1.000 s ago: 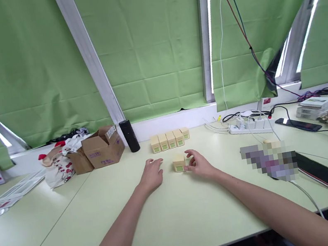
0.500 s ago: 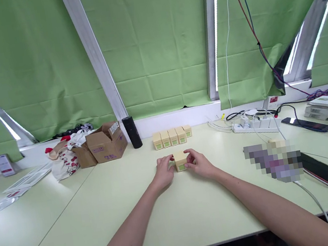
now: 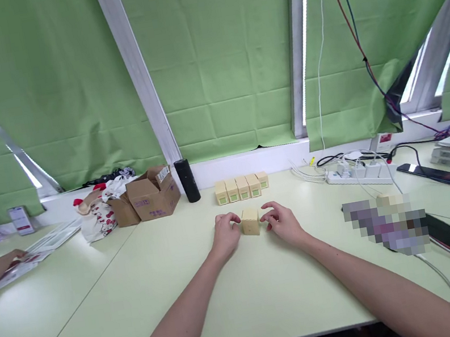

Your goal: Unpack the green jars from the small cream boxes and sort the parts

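Observation:
A small tan cardboard box [image 3: 250, 223] stands on the pale table between my hands, a plain side towards me. My left hand [image 3: 225, 233] is at its left, thumb and fingers curved and parted; the fingertips are at the box's edge, and whether they touch it I cannot tell. To the right, my right hand [image 3: 282, 223] is slightly apart from the box, fingers spread and bent with nothing in them. Behind the box, several similar small boxes [image 3: 238, 190] with green labels form a row.
A black cylinder [image 3: 187, 180], an opened brown carton [image 3: 154, 194] and a printed cloth bag [image 3: 97, 218] stand at the back left. A power strip [image 3: 358, 176], cables and a dark phone [image 3: 433, 174] lie to the right. Another person's hand [image 3: 6, 265] touches sheets at the far left.
The box has turned, so its green label no longer faces me. My right hand has let go and drawn off to the right. Another person's arm has appeared at the left.

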A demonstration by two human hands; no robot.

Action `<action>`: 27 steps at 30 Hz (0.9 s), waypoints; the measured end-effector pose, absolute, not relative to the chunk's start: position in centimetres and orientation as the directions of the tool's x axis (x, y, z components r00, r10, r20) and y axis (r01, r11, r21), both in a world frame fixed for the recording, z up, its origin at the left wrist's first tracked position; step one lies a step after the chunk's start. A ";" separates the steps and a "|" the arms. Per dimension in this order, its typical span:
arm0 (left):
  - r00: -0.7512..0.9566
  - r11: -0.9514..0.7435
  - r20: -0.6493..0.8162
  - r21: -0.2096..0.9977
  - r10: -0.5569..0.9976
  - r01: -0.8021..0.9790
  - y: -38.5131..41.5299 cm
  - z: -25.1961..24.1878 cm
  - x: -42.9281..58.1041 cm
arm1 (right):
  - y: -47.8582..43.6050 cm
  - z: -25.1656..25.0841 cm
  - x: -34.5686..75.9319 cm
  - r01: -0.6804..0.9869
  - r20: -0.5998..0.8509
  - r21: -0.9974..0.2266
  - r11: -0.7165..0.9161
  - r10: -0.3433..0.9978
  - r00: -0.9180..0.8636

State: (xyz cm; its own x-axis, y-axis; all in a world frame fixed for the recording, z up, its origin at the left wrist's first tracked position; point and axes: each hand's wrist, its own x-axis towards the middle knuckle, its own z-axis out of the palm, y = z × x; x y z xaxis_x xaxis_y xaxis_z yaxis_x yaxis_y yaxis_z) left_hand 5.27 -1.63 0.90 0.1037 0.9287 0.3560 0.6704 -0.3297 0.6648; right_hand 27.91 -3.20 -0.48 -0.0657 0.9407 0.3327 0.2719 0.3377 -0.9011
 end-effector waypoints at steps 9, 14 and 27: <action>0.107 -0.326 0.338 0.706 0.935 0.629 -2.2 1.4 5.5 | -3.0 -0.8 27.8 0.253 0.363 -0.888 0.383 0.923 -0.126; 0.137 -0.318 0.294 0.758 0.946 0.570 -2.1 1.2 5.4 | -1.8 -1.8 28.3 0.315 0.325 -0.887 0.336 0.941 -0.090; 0.136 -0.281 0.269 0.628 0.953 0.725 -2.9 0.8 6.1 | 0.3 -1.9 28.1 0.495 0.244 -0.844 0.208 0.970 0.009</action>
State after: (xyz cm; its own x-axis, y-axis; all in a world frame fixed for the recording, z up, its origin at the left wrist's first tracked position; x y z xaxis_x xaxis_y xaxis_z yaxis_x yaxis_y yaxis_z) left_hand 6.09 -2.94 0.83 0.1364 0.9534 0.2690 0.7253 -0.2811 0.6284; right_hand 28.13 0.30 -1.90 0.0086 0.9697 0.2442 0.4945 0.2081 -0.8439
